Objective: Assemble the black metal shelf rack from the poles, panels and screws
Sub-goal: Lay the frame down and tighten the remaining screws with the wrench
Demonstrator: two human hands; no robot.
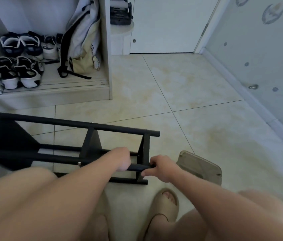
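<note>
Rack (86,145) of black metal lies on its side on the pale tiled floor (189,119), low and left of centre, just in front of the person's bare knees. Beyond it stands an open closet (105,49) with a white door (163,23) to its right. A grey and beige backpack (81,42) leans inside the closet, and several pairs of dark and white shoes (19,72) sit beside it on the closet base. At the rack's left end is a broad black panel (6,141), blurred, from which the far pole (67,123) runs rightward to a narrow end panel (144,150). A beige slipper (165,204) is on the foot below the rack, and a second, loose slipper (200,166) lies just right of the rack's end. The left hand (122,159) is wrapped round the near pole (138,167), and the right hand (161,166) pinches the tip of that same pole where it passes the end panel, so the two hands sit close together with a short bare stretch of pole between them. A small silver screw head (79,163) shows on the near pole left of the left forearm
</note>
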